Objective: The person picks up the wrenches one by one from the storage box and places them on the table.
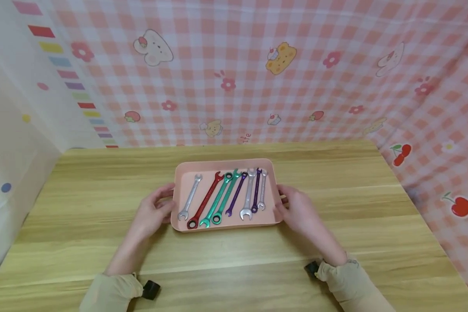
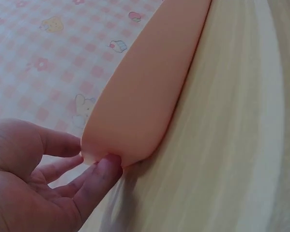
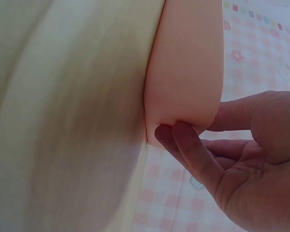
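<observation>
A shallow pink tray [image 1: 226, 229] sits on the wooden table, with several combination wrenches spread side by side in it. From the left lie a silver wrench [image 1: 190, 197], a red wrench [image 1: 206, 200] and two green ones, then purple and silver ones. My left hand [image 1: 152, 211] holds the tray's left end, thumb at the rim and fingertips low on the outer wall in the left wrist view. At the opposite end, my right hand [image 1: 299, 210] grips likewise, two fingertips [image 3: 186, 133] showing against the wall's lower edge in the right wrist view.
A wooden table [image 1: 234, 268] stretches around the tray on all sides. Behind it hangs a pink checked cloth [image 1: 242, 69] with cartoon prints, which continues along the right. A white dotted cloth [image 1: 15, 130] borders the left side.
</observation>
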Demonstrator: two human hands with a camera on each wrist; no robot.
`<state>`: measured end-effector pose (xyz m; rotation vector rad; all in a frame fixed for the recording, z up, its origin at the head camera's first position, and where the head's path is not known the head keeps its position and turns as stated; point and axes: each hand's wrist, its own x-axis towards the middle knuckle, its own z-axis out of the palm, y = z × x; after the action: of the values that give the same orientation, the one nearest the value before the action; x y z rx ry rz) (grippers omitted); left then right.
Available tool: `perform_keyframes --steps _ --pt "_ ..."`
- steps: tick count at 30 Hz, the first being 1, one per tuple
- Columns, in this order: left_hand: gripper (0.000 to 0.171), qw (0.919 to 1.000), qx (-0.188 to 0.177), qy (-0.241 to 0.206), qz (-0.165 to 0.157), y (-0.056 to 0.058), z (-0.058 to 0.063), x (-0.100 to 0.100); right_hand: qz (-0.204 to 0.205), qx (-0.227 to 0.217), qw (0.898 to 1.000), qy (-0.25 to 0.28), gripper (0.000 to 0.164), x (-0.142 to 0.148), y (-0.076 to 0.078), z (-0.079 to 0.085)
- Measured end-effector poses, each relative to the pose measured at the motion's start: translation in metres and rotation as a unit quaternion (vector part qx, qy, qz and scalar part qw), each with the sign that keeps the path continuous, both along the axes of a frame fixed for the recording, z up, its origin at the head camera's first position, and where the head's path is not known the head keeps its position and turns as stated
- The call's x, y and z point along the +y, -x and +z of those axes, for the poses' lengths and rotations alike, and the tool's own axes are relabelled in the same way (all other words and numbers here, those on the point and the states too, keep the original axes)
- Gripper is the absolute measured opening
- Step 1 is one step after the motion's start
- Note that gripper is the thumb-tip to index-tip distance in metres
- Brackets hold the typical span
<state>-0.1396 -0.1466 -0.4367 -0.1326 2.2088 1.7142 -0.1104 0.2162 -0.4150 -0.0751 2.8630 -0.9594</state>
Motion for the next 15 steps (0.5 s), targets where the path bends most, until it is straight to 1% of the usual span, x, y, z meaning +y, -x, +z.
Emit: perform_keyframes --steps 4,7,12,15 --pt "0.059 0.9999 0.002 0.016 0.005 -0.0001 0.0009 -0.0088 0.016 -0.002 1.000 0.013 0.053 -0.0067 0.0010 -0.0012" --pt "0.058 0.9997 0.001 0.024 0.006 -0.0002 0.0019 -0.0113 0.024 -0.004 0.999 0.025 0.054 -0.0078 0.0020 -0.0016" --pt "0.058 0.9998 0.002 0.020 0.007 -0.0002 0.0034 -0.0109 0.033 -0.013 0.999 0.031 0.053 -0.0047 0.0034 -0.0003" --pt "0.058 0.9999 0.002 0.014 0.010 -0.0001 0.0037 -0.0103 0.031 -0.023 0.999 0.032 0.052 -0.0023 0.0047 0.0011"
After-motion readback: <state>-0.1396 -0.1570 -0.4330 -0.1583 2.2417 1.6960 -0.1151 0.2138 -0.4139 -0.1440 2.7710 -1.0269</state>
